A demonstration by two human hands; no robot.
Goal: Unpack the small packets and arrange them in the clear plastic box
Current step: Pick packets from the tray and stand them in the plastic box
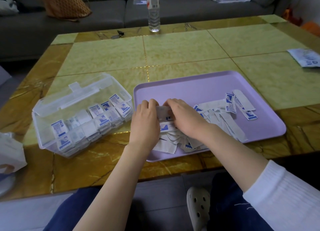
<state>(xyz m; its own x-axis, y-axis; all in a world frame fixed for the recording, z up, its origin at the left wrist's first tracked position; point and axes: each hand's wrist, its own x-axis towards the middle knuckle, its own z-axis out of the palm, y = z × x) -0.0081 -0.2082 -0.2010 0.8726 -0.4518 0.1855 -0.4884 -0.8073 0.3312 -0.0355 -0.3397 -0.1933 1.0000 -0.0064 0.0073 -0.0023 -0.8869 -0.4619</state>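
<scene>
A lilac tray (204, 85) lies on the table with several small white-and-blue packets (230, 106) scattered over its near half. Over the tray's near left part, my left hand (145, 119) and my right hand (185, 116) grip one stack of packets (164, 112) from either side, fingers curled round it. More packets lie under and in front of my hands. The clear plastic box (52, 133) stands left of the tray, its lid folded back, with rows of packets standing upright inside.
A clear water bottle (153, 10) stands at the table's far edge, keys (118, 34) to its left. A blue-and-white pouch (306, 57) lies at the right edge. A white bag (10, 152) sits at the near left. A grey sofa runs behind the table.
</scene>
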